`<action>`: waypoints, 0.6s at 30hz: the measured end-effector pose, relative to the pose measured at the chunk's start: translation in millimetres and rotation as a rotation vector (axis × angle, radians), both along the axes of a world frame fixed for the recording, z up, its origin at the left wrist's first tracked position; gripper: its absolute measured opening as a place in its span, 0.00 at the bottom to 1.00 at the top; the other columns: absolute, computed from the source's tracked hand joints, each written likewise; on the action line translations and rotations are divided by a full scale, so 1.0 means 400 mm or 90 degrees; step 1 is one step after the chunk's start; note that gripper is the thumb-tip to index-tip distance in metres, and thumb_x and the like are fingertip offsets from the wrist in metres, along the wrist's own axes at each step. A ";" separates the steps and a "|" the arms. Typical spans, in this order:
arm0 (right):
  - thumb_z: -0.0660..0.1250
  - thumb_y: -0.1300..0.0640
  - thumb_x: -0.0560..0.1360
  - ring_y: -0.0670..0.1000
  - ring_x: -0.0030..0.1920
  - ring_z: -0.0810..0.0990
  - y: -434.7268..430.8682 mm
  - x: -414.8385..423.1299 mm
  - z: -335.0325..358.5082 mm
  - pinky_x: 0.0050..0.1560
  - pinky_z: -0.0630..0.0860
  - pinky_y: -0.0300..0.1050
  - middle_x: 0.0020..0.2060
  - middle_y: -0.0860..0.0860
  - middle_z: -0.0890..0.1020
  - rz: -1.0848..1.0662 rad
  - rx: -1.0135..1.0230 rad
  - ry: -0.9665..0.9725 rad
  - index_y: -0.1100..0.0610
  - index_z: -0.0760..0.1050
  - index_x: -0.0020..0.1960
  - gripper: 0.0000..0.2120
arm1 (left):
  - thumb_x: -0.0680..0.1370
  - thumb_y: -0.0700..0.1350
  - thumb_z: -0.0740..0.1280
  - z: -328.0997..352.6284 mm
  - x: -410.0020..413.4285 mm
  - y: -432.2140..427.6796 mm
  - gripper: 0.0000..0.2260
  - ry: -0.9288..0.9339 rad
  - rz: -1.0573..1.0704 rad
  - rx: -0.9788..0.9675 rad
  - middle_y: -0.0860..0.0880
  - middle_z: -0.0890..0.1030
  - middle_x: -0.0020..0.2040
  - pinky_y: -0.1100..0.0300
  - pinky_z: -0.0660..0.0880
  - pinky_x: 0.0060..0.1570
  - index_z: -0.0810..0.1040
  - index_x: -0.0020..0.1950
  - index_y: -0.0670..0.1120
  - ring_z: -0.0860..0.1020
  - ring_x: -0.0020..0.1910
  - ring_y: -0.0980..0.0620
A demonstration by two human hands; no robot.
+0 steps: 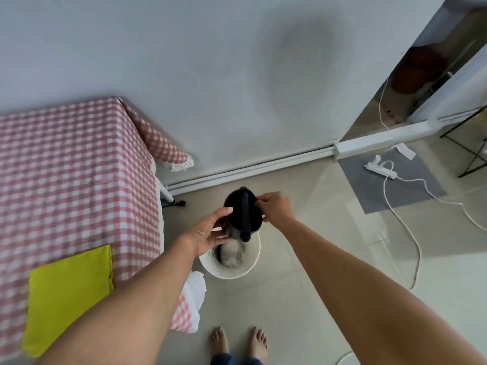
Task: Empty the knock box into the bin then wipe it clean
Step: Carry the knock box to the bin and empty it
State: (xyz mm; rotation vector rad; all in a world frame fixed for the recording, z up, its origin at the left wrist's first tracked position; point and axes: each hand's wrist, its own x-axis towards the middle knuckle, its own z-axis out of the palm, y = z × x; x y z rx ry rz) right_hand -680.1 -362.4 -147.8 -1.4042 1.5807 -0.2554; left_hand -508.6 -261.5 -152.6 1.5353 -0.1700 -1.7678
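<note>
A round black knock box (243,213) with a black bar across its mouth hangs tilted over the white bin (232,271) on the floor. My left hand (210,229) grips its left side from below. My right hand (275,208) holds its right rim, fingers curled on the edge. Pale material lies inside the bin under the box. A yellow cloth (69,296) lies flat on the checked table at the left.
The table with the pink checked tablecloth (71,167) stands at the left, its edge close to the bin. A power strip (380,169) and white cables trail over the floor and a grey mat at the right. My bare feet (238,343) stand just behind the bin.
</note>
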 end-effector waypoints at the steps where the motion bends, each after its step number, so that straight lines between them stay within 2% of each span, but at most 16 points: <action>1: 0.69 0.63 0.70 0.57 0.41 0.85 0.003 0.011 -0.038 0.46 0.83 0.58 0.33 0.52 0.84 0.004 0.007 -0.005 0.55 0.87 0.44 0.09 | 0.73 0.49 0.75 -0.036 0.004 0.009 0.23 -0.005 0.013 0.014 0.42 0.77 0.55 0.45 0.78 0.61 0.78 0.65 0.41 0.79 0.51 0.45; 4: 0.68 0.64 0.70 0.57 0.44 0.85 0.021 0.041 -0.150 0.48 0.82 0.58 0.34 0.49 0.84 0.010 0.040 -0.027 0.53 0.87 0.46 0.12 | 0.73 0.49 0.75 -0.138 0.014 0.033 0.19 -0.020 0.042 0.040 0.45 0.78 0.55 0.46 0.74 0.66 0.79 0.61 0.45 0.77 0.52 0.46; 8: 0.66 0.65 0.70 0.55 0.45 0.85 0.043 0.069 -0.327 0.50 0.82 0.57 0.39 0.50 0.86 -0.015 0.088 -0.057 0.51 0.86 0.45 0.14 | 0.64 0.52 0.75 -0.287 0.031 0.053 0.24 -0.040 0.048 0.056 0.50 0.79 0.49 0.50 0.70 0.67 0.77 0.58 0.48 0.77 0.51 0.51; 11: 0.65 0.66 0.71 0.53 0.45 0.85 0.060 0.079 -0.443 0.51 0.82 0.56 0.40 0.50 0.87 -0.042 0.107 -0.064 0.47 0.85 0.41 0.16 | 0.64 0.52 0.75 -0.391 0.046 0.060 0.22 -0.047 0.034 0.053 0.51 0.79 0.48 0.53 0.73 0.60 0.76 0.55 0.50 0.77 0.49 0.52; 13: 0.64 0.66 0.72 0.53 0.45 0.85 0.069 0.088 -0.517 0.52 0.82 0.55 0.41 0.49 0.87 -0.055 0.114 -0.071 0.48 0.86 0.43 0.16 | 0.66 0.52 0.75 -0.468 0.055 0.062 0.20 -0.055 0.030 0.057 0.51 0.79 0.50 0.55 0.75 0.54 0.76 0.55 0.50 0.77 0.51 0.51; 15: 0.64 0.65 0.72 0.53 0.46 0.85 0.077 0.097 -0.581 0.53 0.82 0.55 0.41 0.49 0.87 -0.056 0.120 -0.081 0.48 0.86 0.46 0.16 | 0.71 0.49 0.75 -0.536 0.061 0.065 0.15 -0.061 0.046 0.070 0.51 0.80 0.52 0.56 0.76 0.50 0.77 0.55 0.50 0.77 0.53 0.51; 18: 0.63 0.66 0.73 0.54 0.47 0.85 0.082 0.103 -0.682 0.53 0.82 0.56 0.42 0.48 0.87 -0.063 0.136 -0.106 0.45 0.85 0.43 0.18 | 0.75 0.46 0.73 -0.637 0.066 0.067 0.07 -0.068 0.060 0.084 0.50 0.80 0.50 0.58 0.76 0.46 0.78 0.50 0.50 0.78 0.51 0.51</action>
